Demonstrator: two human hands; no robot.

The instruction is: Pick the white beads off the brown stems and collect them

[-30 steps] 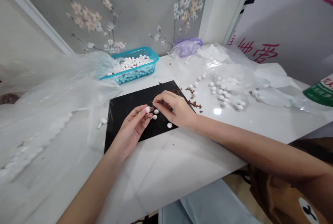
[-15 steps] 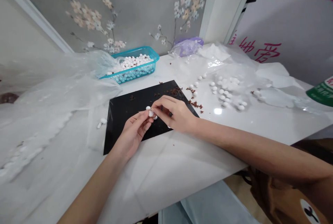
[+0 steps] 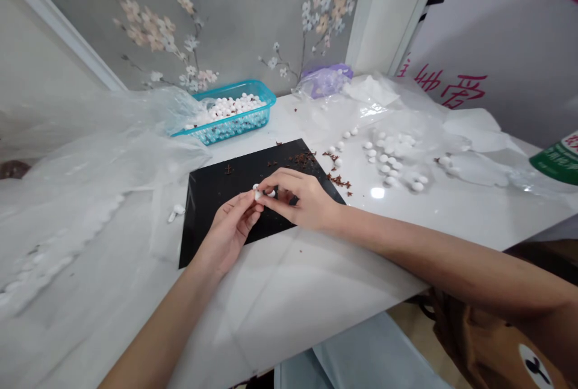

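My left hand (image 3: pixel 232 223) pinches a small white ball (image 3: pixel 257 195) between thumb and forefinger. Thumb and forefinger of my right hand (image 3: pixel 300 199) close on the same ball from the other side; whether a small piece is also between them is hidden. Two more white balls, one of them a ball on the right (image 3: pixel 271 193), show close to the fingertips. Both hands are above a black mat (image 3: pixel 208 193). Small brown star-shaped pieces (image 3: pixel 304 159) lie on its far right part.
A blue basket (image 3: pixel 235 121) full of white balls stands against the wall. Loose white balls (image 3: pixel 391 163) and more brown pieces (image 3: pixel 338 181) lie right of the mat. Clear plastic bags (image 3: pixel 103 148) cover the left side. A green-labelled bottle (image 3: pixel 557 160) is at the right edge.
My right fingertips have shifted slightly left and closed around the ball. The ball and my left fingertips have moved a little to the left.
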